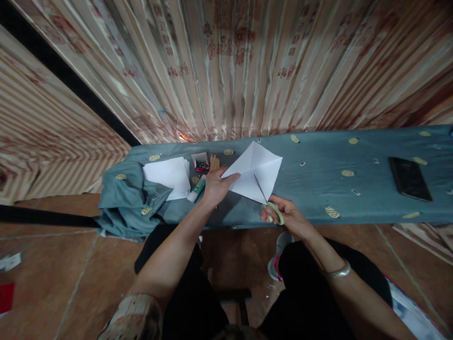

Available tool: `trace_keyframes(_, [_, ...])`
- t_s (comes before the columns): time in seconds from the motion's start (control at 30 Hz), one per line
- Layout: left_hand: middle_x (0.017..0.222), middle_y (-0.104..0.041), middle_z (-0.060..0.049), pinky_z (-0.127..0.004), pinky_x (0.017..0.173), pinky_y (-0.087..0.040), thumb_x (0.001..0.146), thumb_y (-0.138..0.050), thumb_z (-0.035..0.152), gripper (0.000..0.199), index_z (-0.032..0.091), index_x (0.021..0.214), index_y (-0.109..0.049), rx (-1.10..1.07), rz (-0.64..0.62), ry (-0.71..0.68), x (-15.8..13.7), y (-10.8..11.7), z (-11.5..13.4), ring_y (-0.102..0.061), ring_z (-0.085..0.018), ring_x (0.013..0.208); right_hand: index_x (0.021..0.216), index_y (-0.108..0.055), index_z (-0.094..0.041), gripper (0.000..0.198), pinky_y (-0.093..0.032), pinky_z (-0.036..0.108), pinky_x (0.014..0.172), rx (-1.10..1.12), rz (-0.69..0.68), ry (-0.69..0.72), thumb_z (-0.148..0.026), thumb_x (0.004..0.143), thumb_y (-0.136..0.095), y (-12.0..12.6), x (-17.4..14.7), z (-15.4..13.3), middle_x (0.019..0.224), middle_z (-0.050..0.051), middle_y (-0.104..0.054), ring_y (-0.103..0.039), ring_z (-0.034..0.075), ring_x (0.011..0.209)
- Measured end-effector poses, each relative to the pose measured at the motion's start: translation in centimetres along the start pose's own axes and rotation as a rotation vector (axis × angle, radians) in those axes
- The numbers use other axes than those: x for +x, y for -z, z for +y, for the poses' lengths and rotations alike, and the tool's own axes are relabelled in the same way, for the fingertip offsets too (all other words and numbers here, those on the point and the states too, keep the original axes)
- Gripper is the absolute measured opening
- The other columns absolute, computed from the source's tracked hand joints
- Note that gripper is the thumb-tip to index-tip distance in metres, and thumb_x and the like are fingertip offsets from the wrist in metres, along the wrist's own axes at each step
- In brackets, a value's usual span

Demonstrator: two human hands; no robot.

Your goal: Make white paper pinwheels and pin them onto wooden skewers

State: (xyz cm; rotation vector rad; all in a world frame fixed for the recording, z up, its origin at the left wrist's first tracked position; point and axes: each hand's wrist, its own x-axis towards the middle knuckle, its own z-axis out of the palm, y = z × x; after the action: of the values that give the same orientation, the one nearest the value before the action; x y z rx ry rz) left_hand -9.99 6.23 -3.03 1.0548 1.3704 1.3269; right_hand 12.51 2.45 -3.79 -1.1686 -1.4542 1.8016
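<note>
A creased white sheet of paper (253,163) is held above the cloth by my left hand (217,188), thumb on top at its left corner. My right hand (283,213) has its fingers through the pale green handles of a pair of scissors (275,213). The dark blade lies over the paper from its lower edge toward the middle; whether the other blade is beneath cannot be seen. Beside my left hand lie a green and white glue stick (197,189), a bundle of thin wooden sticks (214,162) and a small red and white box (200,162) with dark contents.
A stack of white paper (168,175) lies at the left on the blue-green cloth (311,184) covering the long narrow surface. A black phone-like slab (409,178) rests far right. Patterned curtains (240,71) hang right behind. My legs are below the front edge.
</note>
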Motion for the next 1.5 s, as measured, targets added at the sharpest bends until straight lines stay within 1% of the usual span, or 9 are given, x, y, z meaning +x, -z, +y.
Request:
trace_keyframes(0.17, [0.065,-0.068,0.0,-0.024,0.054,-0.043,0.057,-0.079,0.039,0.034,0.013,0.078,-0.077,-0.012,0.001,0.002,-0.07,0.01,0.14,-0.057,-0.014,0.058,0.08,-0.061,-0.019,0.048,-0.043,0.022,0.05,0.003,-0.013,0.002,-0.063,0.068,-0.076,-0.04,0.07,0.02,0.067,0.001,-0.066,-0.057,0.01,0.055])
trace_keyframes(0.27, [0.064,-0.067,0.0,-0.024,0.054,-0.044,0.056,-0.08,0.038,0.034,0.013,0.079,-0.077,-0.025,0.005,0.005,-0.09,-0.04,0.17,-0.057,-0.013,0.057,0.081,-0.062,-0.019,0.048,-0.043,0.022,0.05,0.009,-0.01,-0.004,-0.063,0.068,-0.077,-0.12,0.09,-0.02,0.065,0.0,-0.065,-0.056,0.01,0.054])
trace_keyframes(0.47, [0.063,-0.067,0.0,-0.023,0.052,-0.043,0.056,-0.08,0.037,0.033,0.013,0.078,-0.077,-0.043,0.005,0.017,-0.02,-0.06,-0.01,-0.056,-0.013,0.055,0.076,-0.064,-0.019,0.048,-0.044,0.023,0.053,0.003,0.011,0.0,-0.064,0.067,-0.076,-0.24,-0.03,-0.14,0.065,0.001,-0.064,-0.055,0.01,0.055])
trace_keyframes(0.7, [0.06,-0.065,0.001,-0.023,0.05,-0.041,0.056,-0.08,0.037,0.031,0.012,0.075,-0.076,-0.026,0.008,0.013,-0.1,-0.09,0.23,-0.054,-0.012,0.053,0.081,-0.07,-0.017,0.049,-0.044,0.023,0.052,0.0,0.028,0.001,-0.064,0.067,-0.076,-0.18,-0.1,0.03,0.067,0.002,-0.066,-0.054,0.01,0.056])
trace_keyframes(0.83, [0.06,-0.065,0.001,-0.022,0.049,-0.04,0.056,-0.08,0.037,0.032,0.012,0.075,-0.076,-0.022,0.008,0.007,-0.08,-0.08,0.15,-0.053,-0.011,0.053,0.081,-0.07,-0.017,0.05,-0.044,0.023,0.052,0.022,0.034,-0.009,-0.064,0.064,-0.078,-0.27,-0.04,-0.02,0.065,0.001,-0.065,-0.053,0.009,0.055])
trace_keyframes(1.1, [0.062,-0.066,0.0,-0.022,0.05,-0.041,0.058,-0.08,0.037,0.031,0.012,0.076,-0.076,-0.017,0.009,-0.005,0.04,0.05,-0.32,-0.054,-0.012,0.054,0.074,-0.069,-0.018,0.049,-0.045,0.023,0.052,0.065,0.051,-0.041,-0.063,0.06,-0.081,-0.54,-0.05,-0.25,0.062,-0.001,-0.063,-0.052,0.009,0.053])
trace_keyframes(1.27, [0.064,-0.067,0.0,-0.023,0.051,-0.041,0.058,-0.08,0.037,0.032,0.012,0.078,-0.077,-0.016,0.009,-0.014,0.1,0.11,-0.42,-0.055,-0.012,0.055,0.077,-0.071,-0.018,0.05,-0.046,0.023,0.053,0.102,0.075,-0.068,-0.061,0.055,-0.084,-0.62,0.04,-0.15,0.06,-0.002,-0.063,-0.053,0.008,0.053])
trace_keyframes(1.4, [0.061,-0.065,0.001,-0.022,0.049,-0.04,0.057,-0.079,0.037,0.031,0.012,0.076,-0.076,-0.012,0.014,-0.009,0.12,0.04,-0.32,-0.053,-0.011,0.053,0.075,-0.071,-0.017,0.049,-0.046,0.023,0.052,0.1,0.078,-0.061,-0.06,0.056,-0.085,-0.6,0.1,-0.11,0.059,-0.002,-0.063,-0.052,0.008,0.052])
trace_keyframes(1.5, [0.061,-0.065,0.001,-0.023,0.05,-0.041,0.057,-0.079,0.037,0.031,0.012,0.076,-0.076,-0.019,0.011,0.004,0.03,-0.03,-0.09,-0.053,-0.012,0.053,0.076,-0.072,-0.017,0.049,-0.046,0.023,0.051,0.099,0.089,-0.058,-0.059,0.055,-0.086,-0.57,0.13,-0.04,0.058,-0.002,-0.063,-0.052,0.008,0.051])
